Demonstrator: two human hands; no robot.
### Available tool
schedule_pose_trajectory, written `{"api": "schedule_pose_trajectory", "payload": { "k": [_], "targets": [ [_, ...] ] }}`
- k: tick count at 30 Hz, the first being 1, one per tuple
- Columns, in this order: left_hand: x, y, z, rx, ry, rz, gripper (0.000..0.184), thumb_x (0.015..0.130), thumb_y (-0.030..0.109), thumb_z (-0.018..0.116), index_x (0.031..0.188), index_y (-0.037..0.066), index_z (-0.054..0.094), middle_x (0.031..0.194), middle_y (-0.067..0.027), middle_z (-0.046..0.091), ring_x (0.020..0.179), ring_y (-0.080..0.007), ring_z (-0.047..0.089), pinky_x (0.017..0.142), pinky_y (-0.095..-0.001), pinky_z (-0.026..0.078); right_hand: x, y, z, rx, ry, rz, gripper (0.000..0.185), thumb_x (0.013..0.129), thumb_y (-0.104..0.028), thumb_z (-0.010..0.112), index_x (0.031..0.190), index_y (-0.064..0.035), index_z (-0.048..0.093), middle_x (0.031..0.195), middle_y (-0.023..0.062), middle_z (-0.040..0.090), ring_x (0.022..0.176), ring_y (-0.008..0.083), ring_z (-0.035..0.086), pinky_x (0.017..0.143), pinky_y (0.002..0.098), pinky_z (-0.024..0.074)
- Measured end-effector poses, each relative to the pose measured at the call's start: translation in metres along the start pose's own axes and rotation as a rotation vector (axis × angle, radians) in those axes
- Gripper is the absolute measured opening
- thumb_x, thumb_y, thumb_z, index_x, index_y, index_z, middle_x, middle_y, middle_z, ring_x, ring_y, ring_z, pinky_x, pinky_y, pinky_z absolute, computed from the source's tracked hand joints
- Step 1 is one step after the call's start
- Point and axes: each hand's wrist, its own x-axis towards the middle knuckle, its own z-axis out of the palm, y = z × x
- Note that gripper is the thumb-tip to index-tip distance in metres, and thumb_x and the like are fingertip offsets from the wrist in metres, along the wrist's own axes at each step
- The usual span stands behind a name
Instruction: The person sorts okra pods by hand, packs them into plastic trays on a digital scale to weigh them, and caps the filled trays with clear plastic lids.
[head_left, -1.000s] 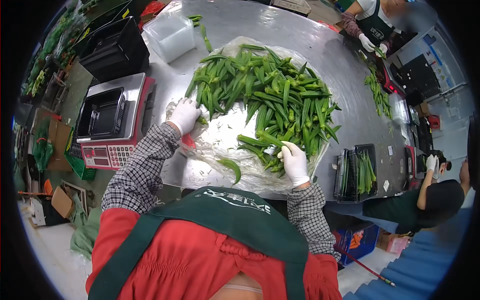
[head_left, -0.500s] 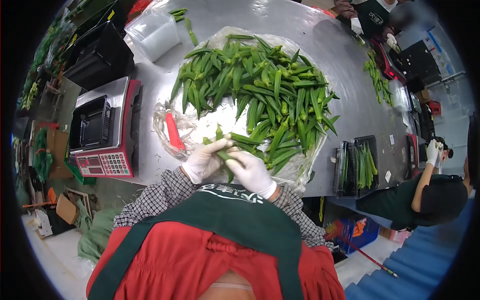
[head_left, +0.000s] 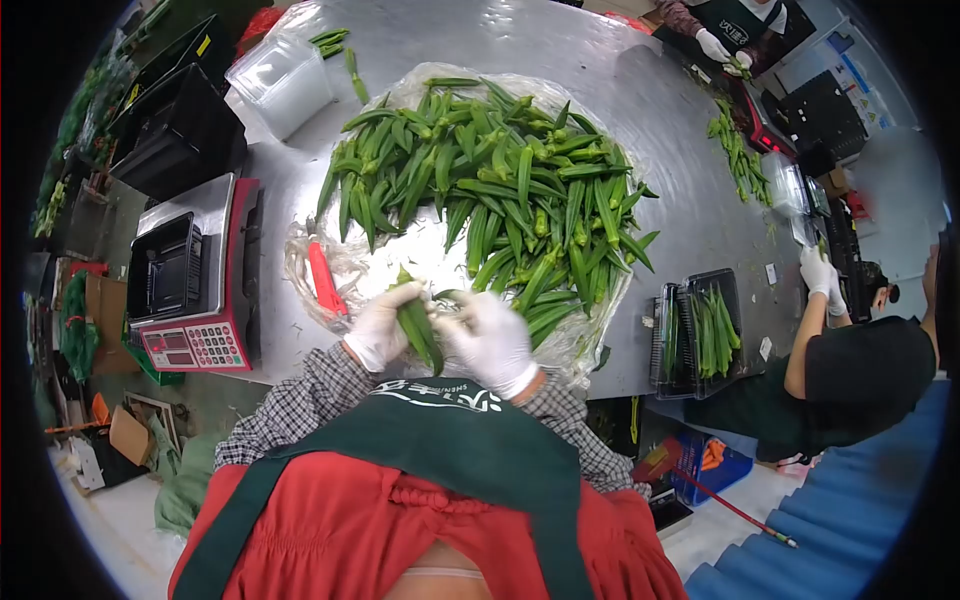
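Both my hands wear white gloves and meet at the near edge of an okra pile (head_left: 520, 190) on clear plastic sheeting. My left hand (head_left: 385, 328) is closed around green okra pods (head_left: 418, 335), their tips pointing down toward my apron. Close beside it, my right hand (head_left: 490, 340) is curled, slightly blurred, with its fingertips at another okra pod (head_left: 453, 296) that is mostly hidden by the glove. A red-handled tool (head_left: 324, 280) lies on the plastic beyond my left hand.
Left is a red scale (head_left: 195, 345) holding a black tray (head_left: 165, 265). Behind it stand a black crate (head_left: 180, 130) and clear containers (head_left: 280, 85). Packed okra trays (head_left: 712, 335) sit right. Co-workers' gloved hands (head_left: 820, 275) show at the right side and far right corner.
The okra in my left hand has turned to point more downward. My right hand has drawn slightly apart from my left. The whole view has shifted a little.
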Motion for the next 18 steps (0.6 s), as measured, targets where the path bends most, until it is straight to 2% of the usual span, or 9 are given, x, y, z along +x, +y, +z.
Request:
{"api": "schedule_pose_trajectory", "payload": {
  "k": [1,3,6,9,10,11,13,16,18],
  "targets": [
    [-0.004,0.006,0.003,-0.021,0.013,0.036,0.020,0.087,0.012,0.057,0.103,0.000,0.054,0.085,-0.0084,0.060,0.078,-0.0204,0.060,0.075,-0.0343,0.051,0.003,0.017,-0.010,-0.117,0.138,-0.009,0.045,0.076,-0.028,0.069,0.108,0.0003,0.058,0.085,0.0143,0.059,0.077,0.0275,0.062,0.066,0.0353,0.0496],
    [-0.010,0.013,0.014,-0.100,0.018,0.009,0.022,0.087,0.011,0.056,0.105,-0.001,0.053,0.084,-0.0075,0.059,0.076,-0.0212,0.059,0.075,-0.0346,0.051,0.004,0.036,-0.028,-0.396,0.191,0.277,0.055,0.075,-0.023,0.070,0.119,0.0029,0.049,0.089,0.0148,0.057,0.072,0.0275,0.060,0.066,0.0364,0.0497],
    [-0.004,0.011,0.017,-0.141,-0.063,-0.054,0.028,0.088,0.014,0.057,0.111,-0.001,0.052,0.087,-0.0080,0.059,0.076,-0.0201,0.059,0.073,-0.0339,0.052,0.001,0.059,-0.020,-0.513,0.155,0.307,0.058,0.076,-0.014,0.066,0.126,0.0023,0.042,0.092,0.0118,0.055,0.070,0.0229,0.057,0.064,0.0351,0.0493],
    [-0.006,0.006,0.020,-0.100,-0.141,-0.077,0.030,0.089,0.015,0.057,0.114,-0.001,0.051,0.090,-0.0087,0.060,0.080,-0.0201,0.060,0.073,-0.0339,0.053,-0.011,0.059,-0.025,0.186,0.311,0.375,0.053,0.078,-0.008,0.060,0.126,0.0019,0.042,0.092,0.0097,0.053,0.073,0.0196,0.056,0.064,0.0326,0.0488],
    [-0.010,0.005,0.024,-0.063,-0.147,-0.077,0.031,0.089,0.016,0.058,0.115,0.000,0.051,0.093,-0.0089,0.061,0.083,-0.0206,0.061,0.076,-0.0348,0.053,-0.013,0.049,-0.026,0.046,0.280,0.227,0.050,0.078,-0.004,0.057,0.125,0.0030,0.044,0.090,0.0080,0.053,0.073,0.0173,0.055,0.065,0.0308,0.0485],
    [-0.014,0.002,0.032,-0.048,-0.147,-0.074,0.031,0.089,0.015,0.059,0.115,0.000,0.051,0.094,-0.0088,0.061,0.084,-0.0204,0.061,0.076,-0.0345,0.052,-0.013,0.034,-0.023,-0.032,0.292,0.052,0.045,0.077,-0.007,0.061,0.120,0.0019,0.050,0.090,0.0091,0.055,0.070,0.0193,0.056,0.067,0.0304,0.0489],
    [-0.018,-0.005,0.051,-0.013,-0.159,-0.069,0.030,0.088,0.015,0.059,0.114,0.001,0.052,0.095,-0.0086,0.061,0.085,-0.0200,0.062,0.077,-0.0338,0.052,-0.014,0.014,-0.003,0.033,0.098,-0.174,0.039,0.076,-0.010,0.065,0.113,0.0000,0.056,0.090,0.0102,0.057,0.071,0.0219,0.058,0.067,0.0301,0.0488],
    [-0.006,-0.004,0.025,0.074,-0.067,-0.001,0.024,0.086,0.011,0.060,0.107,0.002,0.056,0.091,-0.0071,0.063,0.080,-0.0187,0.062,0.074,-0.0329,0.053,-0.007,0.003,-0.003,0.183,0.001,-0.111,0.033,0.077,-0.012,0.066,0.107,-0.0021,0.059,0.093,0.0127,0.059,0.075,0.0231,0.061,0.067,0.0314,0.0490],
    [-0.013,0.011,0.018,-0.004,-0.022,0.029,0.022,0.084,0.010,0.060,0.104,0.002,0.057,0.085,-0.0074,0.063,0.076,-0.0188,0.062,0.072,-0.0343,0.054,0.001,0.022,-0.010,-0.124,0.005,-0.159,0.032,0.075,-0.007,0.062,0.107,-0.0057,0.059,0.100,0.0126,0.058,0.080,0.0259,0.059,0.068,0.0348,0.0480]
  ]
}}
